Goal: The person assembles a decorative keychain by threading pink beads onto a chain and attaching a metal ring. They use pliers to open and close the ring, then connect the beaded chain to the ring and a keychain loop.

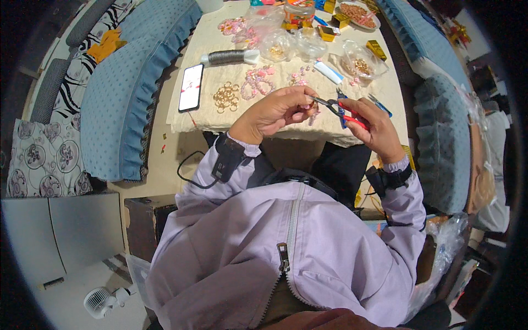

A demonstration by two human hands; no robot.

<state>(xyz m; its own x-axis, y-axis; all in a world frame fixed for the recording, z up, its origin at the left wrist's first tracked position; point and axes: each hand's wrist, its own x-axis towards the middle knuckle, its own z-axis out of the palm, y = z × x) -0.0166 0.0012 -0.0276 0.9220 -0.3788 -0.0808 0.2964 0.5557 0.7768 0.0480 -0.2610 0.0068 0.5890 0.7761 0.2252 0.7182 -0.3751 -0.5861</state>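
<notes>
At the table (223, 74): left hand (272, 114), right hand (378, 127), one pair of pliers (332, 106) between them

A lilac jacket (236, 231) fills the lower middle of the frame. One blue-covered sofa (124, 93) curves down the upper left, and a second blue seat (444, 143) stands along the right. The table, spread with a cream cloth, takes up the upper middle. Both hands are raised near its front edge, just above the centre of the frame.

At the table's far end, upper right, sits a plate (372, 23) of small brown pieces; nearer is a clear bag (374, 65) with gold-coloured bits inside. A phone (191, 88) with a lit screen lies by the left edge, and a roll of grey thread (226, 57) lies behind it.

The right hand is wrapped around the red handles of the pliers, whose dark nose points left to the left fingertips. Bead strings (256, 82) in pink and lilac lie beyond the left hand, next to a pile of gold rings (225, 98).

Smallest is a short beaded piece (313, 119), pinched by the left thumb and fingers: its beads show right below the fingertips, beside the pliers' nose, its upper end hidden by the grip.
</notes>
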